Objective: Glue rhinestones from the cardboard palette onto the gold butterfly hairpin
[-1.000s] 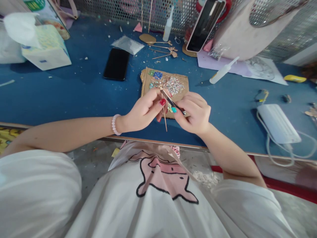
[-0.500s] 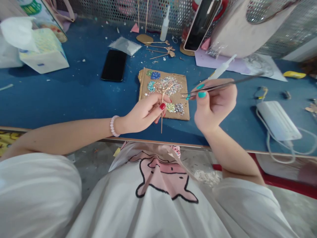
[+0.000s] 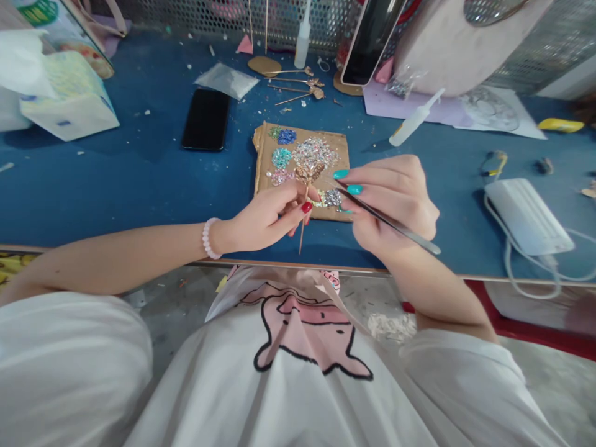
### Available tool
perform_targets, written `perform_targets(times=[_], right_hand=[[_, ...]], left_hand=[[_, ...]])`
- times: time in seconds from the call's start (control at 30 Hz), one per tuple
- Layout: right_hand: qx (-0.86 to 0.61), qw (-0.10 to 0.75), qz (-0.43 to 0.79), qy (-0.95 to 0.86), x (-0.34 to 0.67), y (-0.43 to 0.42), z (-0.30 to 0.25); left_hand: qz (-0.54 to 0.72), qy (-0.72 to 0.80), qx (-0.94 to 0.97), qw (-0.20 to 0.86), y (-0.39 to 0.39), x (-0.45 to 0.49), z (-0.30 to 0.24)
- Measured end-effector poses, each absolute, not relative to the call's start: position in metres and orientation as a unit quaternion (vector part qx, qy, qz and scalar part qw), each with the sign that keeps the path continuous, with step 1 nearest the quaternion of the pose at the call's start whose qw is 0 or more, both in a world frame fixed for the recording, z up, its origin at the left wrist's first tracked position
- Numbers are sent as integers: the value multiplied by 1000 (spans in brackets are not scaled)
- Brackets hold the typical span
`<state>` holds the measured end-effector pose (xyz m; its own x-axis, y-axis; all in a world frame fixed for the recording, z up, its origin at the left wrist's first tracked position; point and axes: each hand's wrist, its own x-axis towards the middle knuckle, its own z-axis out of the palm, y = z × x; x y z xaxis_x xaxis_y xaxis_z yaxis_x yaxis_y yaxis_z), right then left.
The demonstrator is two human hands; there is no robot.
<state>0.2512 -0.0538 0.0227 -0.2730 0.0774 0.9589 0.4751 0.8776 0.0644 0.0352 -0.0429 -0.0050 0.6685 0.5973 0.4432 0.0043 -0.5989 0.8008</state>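
Note:
Between the thumb and fingers of my left hand (image 3: 274, 214) is a gold hairpin (image 3: 302, 233), its long stem pointing toward me and its ornate head above the fingers. My right hand (image 3: 393, 202) is closed around dark metal tweezers (image 3: 395, 227). The tweezers' tips are just right of the hairpin head; whether they pinch anything is too small to tell. Under both hands lies a cardboard piece (image 3: 263, 149) bearing small rhinestone piles: blue stones (image 3: 287, 136), turquoise stones (image 3: 281, 157), pink stones (image 3: 280, 177), clear stones (image 3: 314, 152) and silver-grey stones (image 3: 332, 197).
Beyond the cardboard lie several gold hairpins (image 3: 302, 84), a plastic bag (image 3: 226, 81) and a black phone (image 3: 206, 121). A glue bottle (image 3: 414, 124) lies behind my right hand; another glue bottle (image 3: 302, 43) stands farther back. At right sits a white power bank (image 3: 528, 217) with a cable.
My right hand has turned over and moved the tweezers in beside the hairpin head, their rear end now pointing toward me. My left hand keeps hold of the hairpin. The view has shifted slightly.

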Motion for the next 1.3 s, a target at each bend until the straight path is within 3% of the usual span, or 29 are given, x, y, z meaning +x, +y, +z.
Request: perform_targets(times=[0.47,0.63,0.8,0.87,1.1,1.3], right_hand=[[-235,528,-131,-806,248,-58,25],[-176,564,-218,-776,245,-53,21],[-296,513,-16,-806,251,-54,22],[-332,482,11,-811,254,-55,24],[-327,474,-69,-814,254,-56,23],[-208,513,-269,-789,249,-54,25]], left_hand=[[365,152,835,383,-45,36,-5],[366,152,835,382,-46,36,-3],[369,152,838,374,-46,36,-2],[373,144,839,370,-46,36,-2],[346,150,844,382,-46,36,0],[332,150,848,386,-47,36,-1]])
